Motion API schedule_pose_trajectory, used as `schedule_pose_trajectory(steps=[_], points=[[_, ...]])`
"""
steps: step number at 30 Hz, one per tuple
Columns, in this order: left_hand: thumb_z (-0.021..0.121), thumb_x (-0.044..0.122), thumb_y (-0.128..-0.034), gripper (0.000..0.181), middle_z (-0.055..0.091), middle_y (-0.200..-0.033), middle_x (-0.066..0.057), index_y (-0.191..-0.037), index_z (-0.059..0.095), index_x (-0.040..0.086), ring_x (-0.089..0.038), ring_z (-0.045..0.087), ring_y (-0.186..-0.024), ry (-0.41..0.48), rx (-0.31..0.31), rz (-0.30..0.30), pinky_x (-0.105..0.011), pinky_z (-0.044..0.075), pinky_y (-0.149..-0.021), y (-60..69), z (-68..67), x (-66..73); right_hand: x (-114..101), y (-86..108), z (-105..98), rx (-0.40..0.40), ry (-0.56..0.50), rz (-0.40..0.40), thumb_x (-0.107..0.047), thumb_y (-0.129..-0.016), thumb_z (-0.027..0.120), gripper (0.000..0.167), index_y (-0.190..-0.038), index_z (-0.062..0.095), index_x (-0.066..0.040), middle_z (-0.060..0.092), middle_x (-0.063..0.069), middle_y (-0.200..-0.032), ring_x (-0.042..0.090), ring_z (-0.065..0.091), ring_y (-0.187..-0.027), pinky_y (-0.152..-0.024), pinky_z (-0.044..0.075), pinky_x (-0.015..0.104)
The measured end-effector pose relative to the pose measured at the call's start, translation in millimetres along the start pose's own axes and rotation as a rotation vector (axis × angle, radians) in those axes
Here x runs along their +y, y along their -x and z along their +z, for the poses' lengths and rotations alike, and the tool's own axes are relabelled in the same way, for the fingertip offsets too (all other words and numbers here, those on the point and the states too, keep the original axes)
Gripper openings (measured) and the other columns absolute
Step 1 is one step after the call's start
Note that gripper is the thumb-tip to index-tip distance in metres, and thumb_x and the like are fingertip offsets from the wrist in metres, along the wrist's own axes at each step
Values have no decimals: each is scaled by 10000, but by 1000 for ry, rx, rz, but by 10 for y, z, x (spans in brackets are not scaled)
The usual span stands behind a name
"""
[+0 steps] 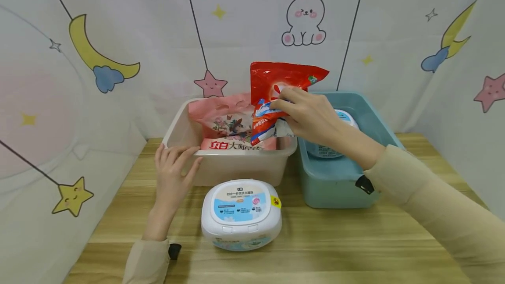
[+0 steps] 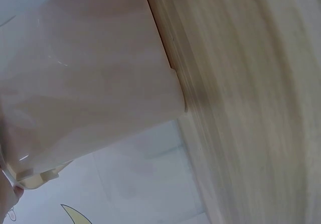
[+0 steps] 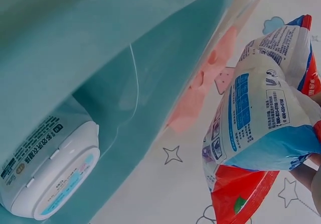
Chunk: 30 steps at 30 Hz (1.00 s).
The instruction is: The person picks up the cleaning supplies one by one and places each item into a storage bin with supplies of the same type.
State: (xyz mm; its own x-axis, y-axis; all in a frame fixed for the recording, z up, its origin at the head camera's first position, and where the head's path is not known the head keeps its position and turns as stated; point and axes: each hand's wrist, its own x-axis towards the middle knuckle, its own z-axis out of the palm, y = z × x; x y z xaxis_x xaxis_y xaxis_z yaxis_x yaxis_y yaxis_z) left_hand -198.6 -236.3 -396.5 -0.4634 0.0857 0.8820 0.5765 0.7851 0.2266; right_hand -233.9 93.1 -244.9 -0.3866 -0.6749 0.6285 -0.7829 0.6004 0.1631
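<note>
My right hand (image 1: 311, 115) grips a red, white and blue bag of laundry detergent (image 1: 289, 76) above the right end of a whitish bin (image 1: 244, 168). In the right wrist view, the printed back of the detergent bag (image 3: 258, 113) faces the camera and fingers hold it at the right edge. My left hand (image 1: 173, 179) holds the bin's front left rim, its thumb against the outer wall. Inside the bin lies a pink bag (image 1: 213, 108) with a floral picture. A white laundry pod box (image 1: 240, 214), lid closed, stands on the table in front of the bin.
A teal bin (image 1: 339, 187) stands to the right, beside the whitish bin. It contains another white pod box (image 3: 65, 179), partly hidden by my right arm. The wooden table (image 1: 335, 249) meets a patterned cloth backdrop (image 1: 165, 34) behind and at both sides.
</note>
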Motion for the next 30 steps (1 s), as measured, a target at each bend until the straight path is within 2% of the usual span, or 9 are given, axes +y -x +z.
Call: schedule_pose_trajectory(steps=[13,17,23,26,30], points=[[773,91,-766,283,658,-993,-134,-1042,716,80,-346,530,-963,-2,-3,-11,-616,226,-1111,1,-9,6,26,-131,152,-72,12,-35,-31,-842,622,261,-1085,687,-102,632,89,-1013,224,604,-889,-502,461,257],[771,101,-770,272,656,-989,-134,-1036,717,73,-348,532,-960,-2,0,-2,-616,230,-1110,-6,-4,0,25,-163,195,-94,13,-37,-45,-852,625,258,-1096,685,-102,640,93,-1045,233,617,-933,-518,482,261],[765,119,-779,266,652,-992,-134,-1037,714,77,-347,531,-971,-8,-10,-2,-620,231,-1106,-3,-2,-14,28,-233,250,-173,33,-53,-92,-872,644,242,-1110,677,-126,636,81,-1089,237,629,-1019,-604,548,283],[760,126,-786,259,651,-992,-135,-1036,713,73,-346,530,-973,-9,-10,-3,-620,229,-1107,-2,-6,-17,29,-262,275,-202,36,-57,-81,-870,630,234,-1094,675,-129,634,74,-1071,224,631,-978,-599,539,270],[745,147,-807,245,651,-984,-139,-1039,713,73,-350,531,-963,-9,-8,0,-625,238,-1100,4,-12,-14,15,-293,303,-251,-11,-3,-104,-871,649,216,-1084,678,-126,645,75,-1058,217,627,-903,-615,536,275]])
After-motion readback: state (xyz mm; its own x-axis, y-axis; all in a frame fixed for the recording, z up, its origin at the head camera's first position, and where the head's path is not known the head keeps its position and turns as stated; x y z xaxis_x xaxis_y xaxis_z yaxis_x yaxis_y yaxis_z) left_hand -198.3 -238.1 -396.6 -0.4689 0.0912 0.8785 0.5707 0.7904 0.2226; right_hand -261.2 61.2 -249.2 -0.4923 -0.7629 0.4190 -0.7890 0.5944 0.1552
